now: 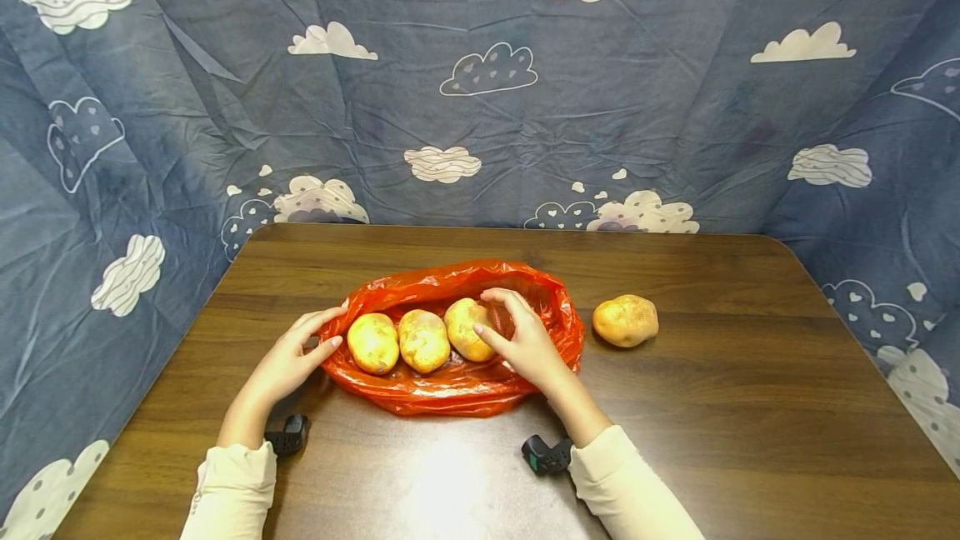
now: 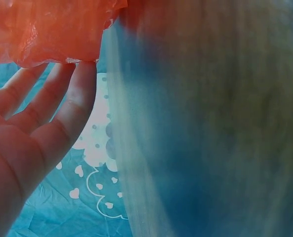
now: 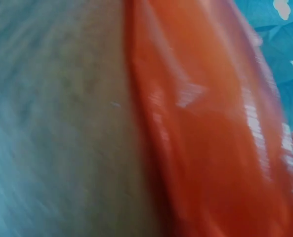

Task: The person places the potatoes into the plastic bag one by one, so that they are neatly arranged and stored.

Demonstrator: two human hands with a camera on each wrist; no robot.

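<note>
A red plastic bag [image 1: 450, 394] lies on the table with its mouth spread wide. Inside it sit three yellowish potatoes in a row: a left one [image 1: 372, 343], a middle one [image 1: 424, 342] and a right one [image 1: 467, 330]. My right hand [image 1: 528, 348] reaches into the bag and holds the right potato, thumb on its near side and fingers at its far edge. At the bag's left end, my left hand [image 1: 288, 361] touches the rim, thumb and fingers apart. The left wrist view shows its fingers [image 2: 79, 94] fairly straight, their tips against the bag.
Another potato [image 1: 626, 321] lies on the wooden table [image 1: 735, 390], right of the bag. A blue cloth [image 1: 480, 132] with cloud prints hangs behind the table. Black wrist devices [image 1: 546, 455] are worn on both wrists.
</note>
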